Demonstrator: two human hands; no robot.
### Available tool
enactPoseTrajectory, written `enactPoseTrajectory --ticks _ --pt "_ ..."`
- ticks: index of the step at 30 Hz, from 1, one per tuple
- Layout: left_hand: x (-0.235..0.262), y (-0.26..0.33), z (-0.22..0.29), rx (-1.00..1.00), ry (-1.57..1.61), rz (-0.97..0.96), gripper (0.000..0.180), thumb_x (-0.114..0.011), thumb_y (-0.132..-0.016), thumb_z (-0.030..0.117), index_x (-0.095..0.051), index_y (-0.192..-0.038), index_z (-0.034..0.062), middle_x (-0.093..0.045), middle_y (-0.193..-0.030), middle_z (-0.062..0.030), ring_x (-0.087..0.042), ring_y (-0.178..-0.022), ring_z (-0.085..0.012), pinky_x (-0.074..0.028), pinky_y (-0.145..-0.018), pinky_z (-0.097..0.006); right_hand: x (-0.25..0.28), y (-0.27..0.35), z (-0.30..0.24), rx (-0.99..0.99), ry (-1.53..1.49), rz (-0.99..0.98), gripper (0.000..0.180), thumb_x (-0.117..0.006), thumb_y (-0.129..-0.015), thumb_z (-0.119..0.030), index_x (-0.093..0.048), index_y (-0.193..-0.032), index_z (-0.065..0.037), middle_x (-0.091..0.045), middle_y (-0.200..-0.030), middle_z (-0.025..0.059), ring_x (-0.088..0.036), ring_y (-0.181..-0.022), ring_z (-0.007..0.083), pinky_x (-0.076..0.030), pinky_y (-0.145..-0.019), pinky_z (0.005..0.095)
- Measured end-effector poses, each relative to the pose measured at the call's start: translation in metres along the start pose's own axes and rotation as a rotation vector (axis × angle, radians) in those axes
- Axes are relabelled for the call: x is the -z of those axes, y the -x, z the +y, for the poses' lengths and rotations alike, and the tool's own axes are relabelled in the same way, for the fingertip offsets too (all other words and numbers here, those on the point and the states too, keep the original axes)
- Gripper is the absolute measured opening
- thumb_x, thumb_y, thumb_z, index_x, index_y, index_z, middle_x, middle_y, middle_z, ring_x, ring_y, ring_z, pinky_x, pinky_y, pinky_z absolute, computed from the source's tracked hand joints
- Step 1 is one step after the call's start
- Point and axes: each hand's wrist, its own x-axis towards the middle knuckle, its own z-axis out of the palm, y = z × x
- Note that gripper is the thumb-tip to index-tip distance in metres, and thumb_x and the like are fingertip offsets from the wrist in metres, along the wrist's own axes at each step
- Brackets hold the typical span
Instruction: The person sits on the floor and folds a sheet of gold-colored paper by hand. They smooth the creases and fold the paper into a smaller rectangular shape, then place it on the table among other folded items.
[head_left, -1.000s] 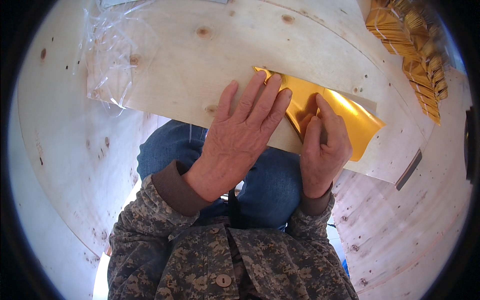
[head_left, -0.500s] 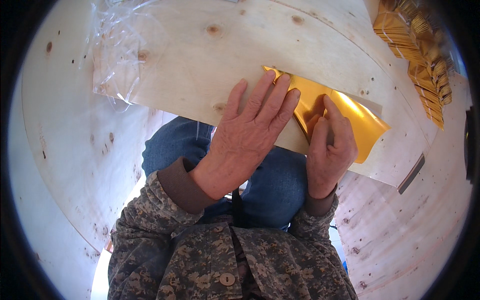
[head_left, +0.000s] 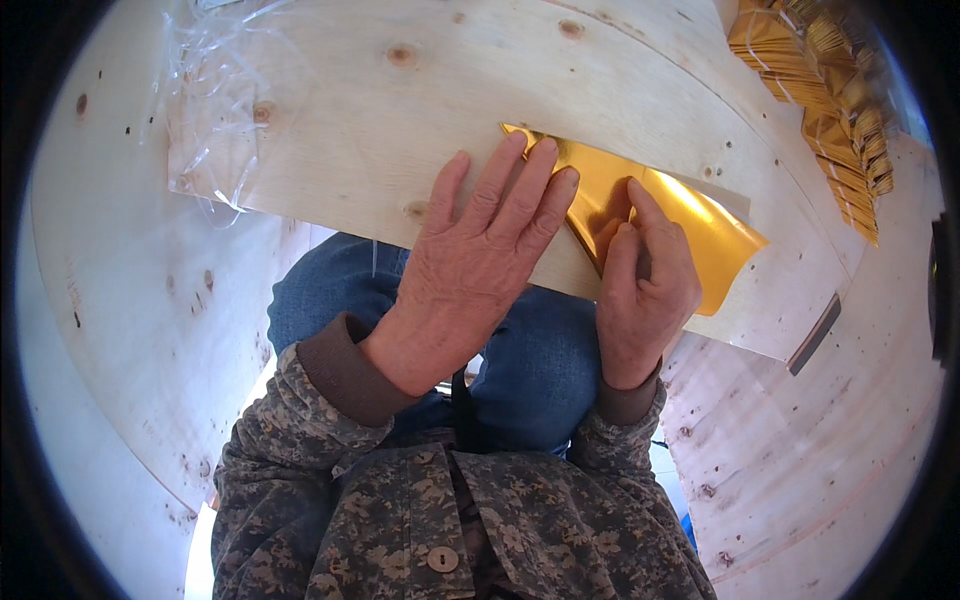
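A shiny gold foil sheet lies on the pale wooden board, folded over at its left part and curling up at its right edge. Flat and with fingers stretched, my left hand rests its fingertips on the sheet's left end. My right hand is at the middle of the sheet, its index finger and thumb close together on the foil and the other fingers curled under. What lies between that thumb and finger is partly hidden. A strip of duller paper shows behind the foil's far edge.
Clear plastic strips lie tangled at the board's far left. Bundles of pleated gold paper tied with pale bands sit at the far right. The wooden board spans above my knees, with a dark strip at its right corner.
The whole view has shifted slightly, so everything sits a little further left and up. Both hands keep nearly the same place on the foil sheet.
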Motion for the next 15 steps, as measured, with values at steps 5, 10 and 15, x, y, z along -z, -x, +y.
enactPoseTrajectory --ticks 5,10,15 --pt "-0.0014 0.0007 0.0005 0.004 0.002 0.006 0.098 -0.082 -0.069 0.037 -0.037 -0.152 0.0111 -0.032 -0.157 -0.0112 -0.029 -0.147 -0.0318 -0.025 -0.118 -0.052 -0.0047 -0.0017 0.0026 0.047 -0.030 0.069 0.031 -0.063 -0.086 0.002 -0.071 -0.116 -0.003 -0.064 -0.079 0.0140 -0.062 -0.063 0.0244 -0.050 -0.059 0.0345" --pt "-0.0024 0.0002 -0.0003 0.000 -0.004 0.018 0.096 -0.081 -0.069 0.036 -0.038 -0.151 0.0111 -0.033 -0.157 -0.0111 -0.030 -0.147 -0.0320 -0.026 -0.117 -0.053 -0.0059 -0.0016 0.0045 0.082 -0.024 0.086 0.031 -0.064 -0.086 0.002 -0.071 -0.115 -0.003 -0.065 -0.080 0.0141 -0.062 -0.064 0.0250 -0.050 -0.059 0.0351" --pt "-0.0026 -0.0004 -0.0010 -0.011 -0.022 0.047 0.091 -0.080 -0.070 0.033 -0.041 -0.149 0.0100 -0.036 -0.155 -0.0121 -0.032 -0.145 -0.0322 -0.028 -0.115 -0.052 -0.0050 -0.0022 0.0040 0.092 -0.007 0.078 0.030 -0.065 -0.086 0.001 -0.072 -0.115 -0.004 -0.064 -0.080 0.0136 -0.062 -0.065 0.0255 -0.050 -0.060 0.0357"
